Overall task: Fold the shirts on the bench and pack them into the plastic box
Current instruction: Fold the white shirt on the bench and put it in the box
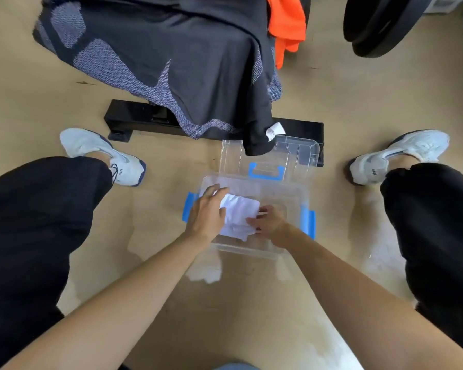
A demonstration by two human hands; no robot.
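Observation:
A folded white shirt (239,216) lies inside the clear plastic box (292,198) with blue latches on the floor between my feet. My left hand (207,213) rests on the shirt's left side with the fingers laid fairly straight over it. My right hand (269,224) holds the shirt's right edge with curled fingers. A black and grey patterned shirt (171,62) is spread over the bench, and its sleeve hangs down to the box's lid. An orange shirt (286,25) hangs at the bench's far right.
The clear lid (300,153) with a blue handle leans behind the box against the bench's black foot bar (134,121). My shoes (102,156) and black trouser legs flank the box. A black round object (380,25) sits at the top right.

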